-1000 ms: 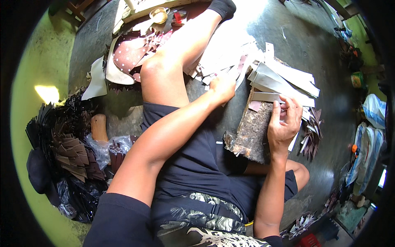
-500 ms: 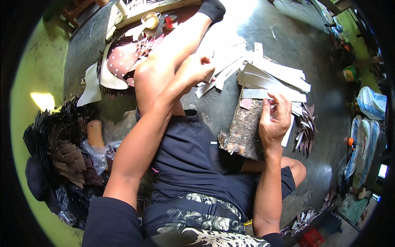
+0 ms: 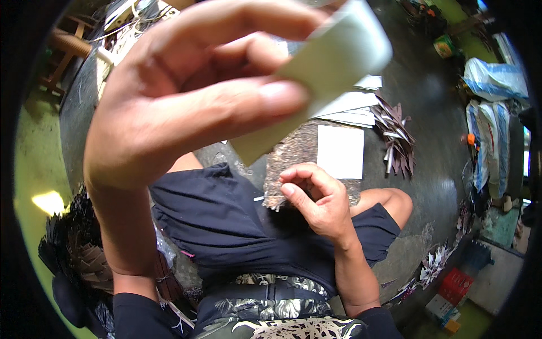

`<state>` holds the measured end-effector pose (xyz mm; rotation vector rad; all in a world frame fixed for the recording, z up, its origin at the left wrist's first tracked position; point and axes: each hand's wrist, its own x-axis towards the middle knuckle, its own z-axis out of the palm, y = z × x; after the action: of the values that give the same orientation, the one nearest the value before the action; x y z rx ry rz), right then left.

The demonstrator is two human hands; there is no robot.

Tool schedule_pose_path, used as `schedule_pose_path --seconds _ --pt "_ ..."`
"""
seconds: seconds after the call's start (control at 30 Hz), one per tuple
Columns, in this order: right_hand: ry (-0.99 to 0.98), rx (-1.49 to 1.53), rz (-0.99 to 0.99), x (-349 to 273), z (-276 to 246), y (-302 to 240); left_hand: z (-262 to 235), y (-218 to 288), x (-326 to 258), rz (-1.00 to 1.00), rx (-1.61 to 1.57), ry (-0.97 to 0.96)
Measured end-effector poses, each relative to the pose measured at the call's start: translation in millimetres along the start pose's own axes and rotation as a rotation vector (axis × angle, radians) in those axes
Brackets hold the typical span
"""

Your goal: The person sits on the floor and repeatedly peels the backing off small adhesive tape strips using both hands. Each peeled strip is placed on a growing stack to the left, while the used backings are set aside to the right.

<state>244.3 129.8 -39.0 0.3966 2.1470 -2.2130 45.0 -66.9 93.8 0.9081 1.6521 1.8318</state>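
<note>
Raised close to the camera, my left hand (image 3: 186, 96) pinches a pale, flat strip (image 3: 333, 53) with a rounded corner between thumb and fingers. The strip is blurred and slants across the view, hiding part of the floor behind. Below it, my right hand (image 3: 319, 200) hovers at the near edge of a rough, dark brown board (image 3: 288, 147), its fingers loosely curled and apart from the thumb, with nothing seen in them. A white rectangular piece (image 3: 340, 151) lies on the board. Several white strips (image 3: 347, 107) are heaped at the board's far end.
Brown, pointed cut scraps (image 3: 397, 133) lie on the floor right of the board. White-and-blue sacks (image 3: 488, 144) stand along the right side, with a red box (image 3: 454, 284) lower down. Dark scraps (image 3: 65, 231) are piled at the left by the wall.
My left hand has come up from beyond my knee toward the camera with the pale strip. My right hand has drawn back from the white strips to the board's near edge. The view has shifted.
</note>
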Motion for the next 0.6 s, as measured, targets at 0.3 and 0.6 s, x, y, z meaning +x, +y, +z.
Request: schedule_pose_path --seconds 0.3,0.6 --pt "0.335 0.291 0.183 -40 -99 13 32 -75 77 -0.492 0.427 -0.539" --pt "0.383 0.351 0.132 -12 -146 38 47 -89 9 -0.329 1.144 -0.365"
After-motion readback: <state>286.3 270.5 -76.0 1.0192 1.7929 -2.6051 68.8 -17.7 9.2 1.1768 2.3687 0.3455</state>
